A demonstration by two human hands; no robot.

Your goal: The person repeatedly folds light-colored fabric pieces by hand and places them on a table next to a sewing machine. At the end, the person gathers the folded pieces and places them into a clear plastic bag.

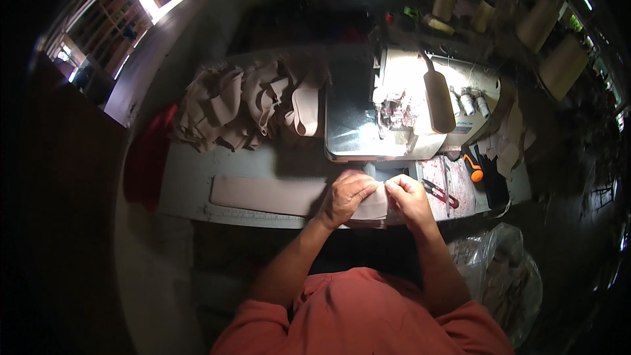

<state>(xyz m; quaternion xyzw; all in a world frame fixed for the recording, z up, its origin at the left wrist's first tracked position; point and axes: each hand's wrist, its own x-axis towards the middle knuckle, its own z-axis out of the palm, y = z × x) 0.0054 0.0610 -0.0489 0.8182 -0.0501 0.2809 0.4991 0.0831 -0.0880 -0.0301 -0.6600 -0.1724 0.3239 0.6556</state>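
A long beige fabric strip (269, 194) lies flat along the front of the sewing table, its right end lifted under my fingers. My left hand (350, 196) is closed on that end, thumb and fingers pinching the cloth near its upper edge. Close beside it, my right hand (407, 198) pinches the same edge at the corner. The fabric end hangs a little over the table's front edge. Just beyond my hands stands a white overlock sewing machine (407, 102), its needle area brightly lit.
Crumpled beige fabric pieces (243, 102) are heaped at the back left. Red-handled thread snips (442, 194) and an orange-handled tool (473, 168) lie right of my hands. A clear plastic bag (503, 276) of cloth stands below right. Thread cones (445, 4) stand behind the machine.
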